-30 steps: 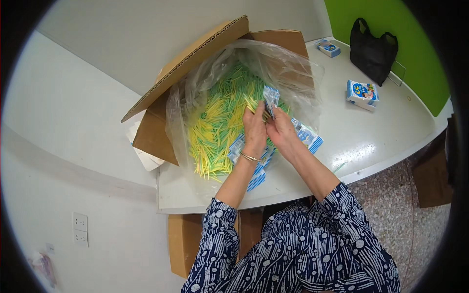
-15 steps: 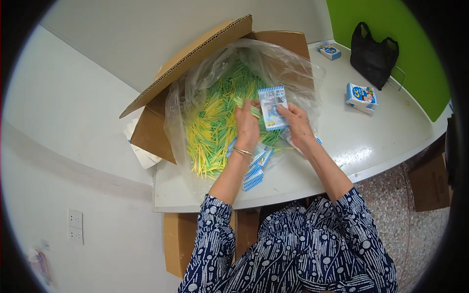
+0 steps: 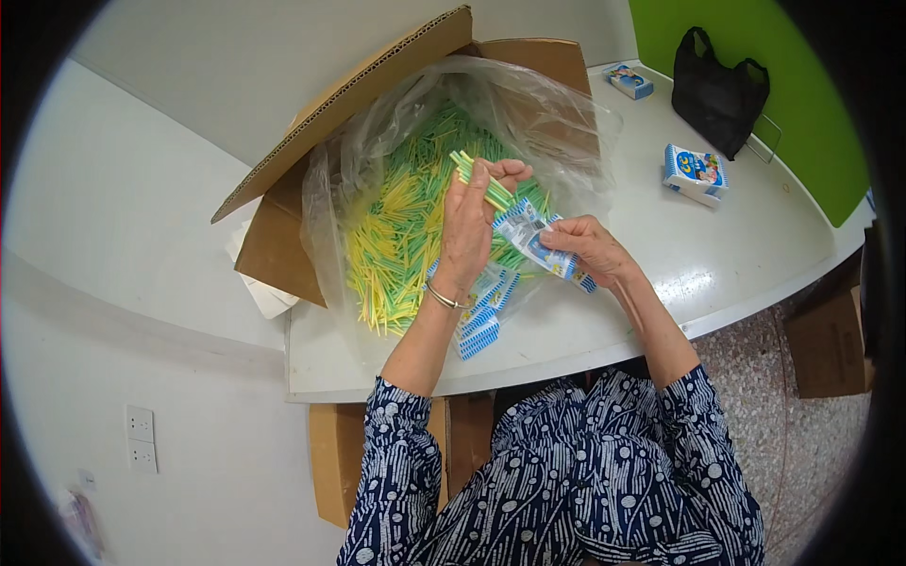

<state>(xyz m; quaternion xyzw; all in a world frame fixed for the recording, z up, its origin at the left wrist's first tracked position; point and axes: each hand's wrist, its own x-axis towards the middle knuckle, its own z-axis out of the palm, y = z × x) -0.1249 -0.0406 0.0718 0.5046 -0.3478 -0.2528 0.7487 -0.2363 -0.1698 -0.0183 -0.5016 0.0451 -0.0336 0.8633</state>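
head view: the left hand (image 3: 469, 226) pinches a small bundle of green and yellow sticks (image 3: 483, 182) above the open cardboard box (image 3: 283, 236). just beside it, the right hand (image 3: 593, 247) grips a small blue and white packet (image 3: 534, 238) over the white table (image 3: 717, 255).

Green-yellow sticks (image 3: 483, 181) slant into a tilted blue-white packet (image 3: 534, 238).
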